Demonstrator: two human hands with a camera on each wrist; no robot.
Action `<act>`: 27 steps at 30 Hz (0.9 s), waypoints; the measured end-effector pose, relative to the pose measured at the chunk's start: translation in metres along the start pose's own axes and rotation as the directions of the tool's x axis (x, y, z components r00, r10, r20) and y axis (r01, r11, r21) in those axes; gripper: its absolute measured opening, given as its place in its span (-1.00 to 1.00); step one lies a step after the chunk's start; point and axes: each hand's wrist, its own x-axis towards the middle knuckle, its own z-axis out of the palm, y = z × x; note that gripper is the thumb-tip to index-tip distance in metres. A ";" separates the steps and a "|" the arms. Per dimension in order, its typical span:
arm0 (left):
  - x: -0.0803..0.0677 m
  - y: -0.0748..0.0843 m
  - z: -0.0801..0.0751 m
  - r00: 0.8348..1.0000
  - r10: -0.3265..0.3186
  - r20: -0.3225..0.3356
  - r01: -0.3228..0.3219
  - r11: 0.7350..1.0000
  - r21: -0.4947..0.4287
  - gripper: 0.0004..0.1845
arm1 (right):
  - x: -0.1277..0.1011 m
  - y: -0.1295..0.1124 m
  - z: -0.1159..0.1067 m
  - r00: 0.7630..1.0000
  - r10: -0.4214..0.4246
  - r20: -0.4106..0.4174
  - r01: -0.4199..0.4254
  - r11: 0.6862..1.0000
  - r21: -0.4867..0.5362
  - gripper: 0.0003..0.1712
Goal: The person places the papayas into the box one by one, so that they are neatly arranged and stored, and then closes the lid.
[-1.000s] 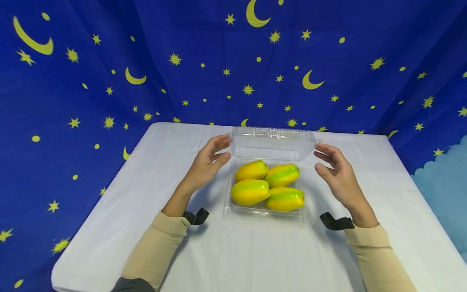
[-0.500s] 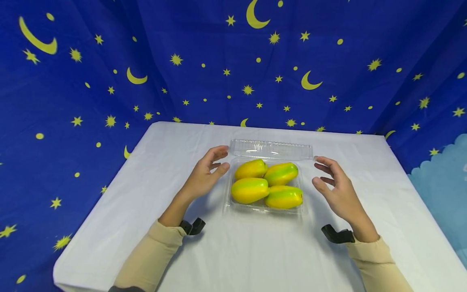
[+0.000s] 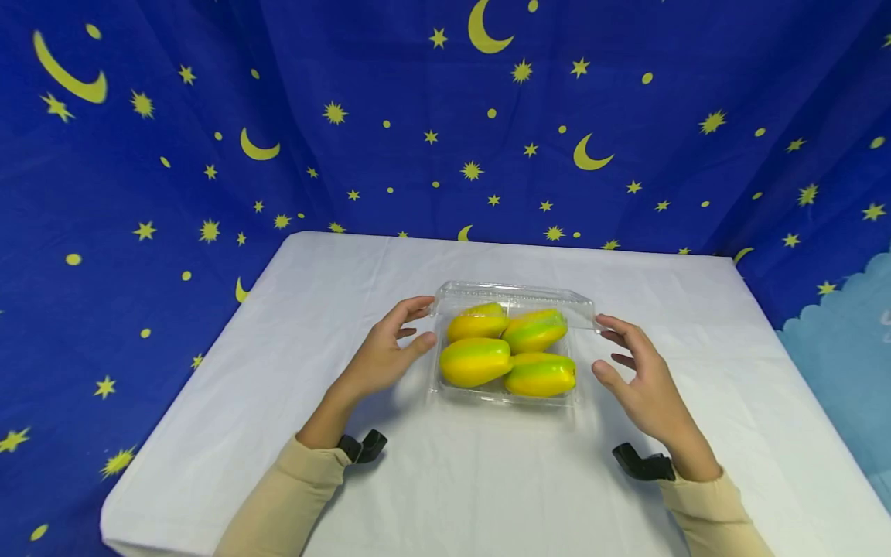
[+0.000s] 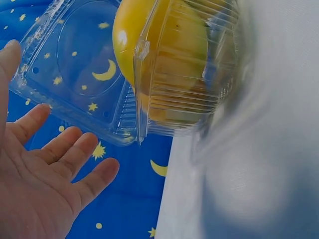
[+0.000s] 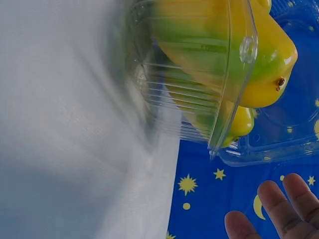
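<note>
A hinged clear plastic container holds several yellow-green fruits (image 3: 476, 362), papaya-like in shape. Its base (image 3: 501, 398) lies on the table, while its lid (image 3: 515, 292) stands tilted up from the back edge, partly over the rear fruits. At the lid's left end is my left hand (image 3: 385, 352), its fingertips touching or very near the rim; the left wrist view shows these fingers (image 4: 82, 149) spread and nearly straight. My right hand (image 3: 643, 383) mirrors it at the right end, fingers relaxed, thumb apart. In the right wrist view only some fingers (image 5: 276, 199) appear, below the lid.
A white cloth covers the table (image 3: 487, 487). Behind and to the left hangs a blue curtain (image 3: 390, 77) with yellow moons and stars; a light blue patch (image 3: 842, 356) shows at the right. Black wrist mounts (image 3: 365, 446) sit on both forearms.
The lid has swung from lying back behind the base up and forward over the rear fruits. Both hands have moved toward the person along with it. The base and fruits have stayed put.
</note>
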 end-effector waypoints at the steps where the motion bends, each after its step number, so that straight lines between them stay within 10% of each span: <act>1: -0.001 0.000 0.000 1.000 0.001 0.002 -0.001 1.000 0.001 -0.37 | -0.001 0.001 0.001 1.000 -0.001 0.000 0.001 1.000 -0.001 -0.27; 27: -0.020 -0.006 0.001 0.997 0.064 0.032 -0.067 0.992 0.110 -0.34 | -0.019 0.002 0.007 1.000 0.020 -0.014 -0.021 0.999 -0.044 -0.47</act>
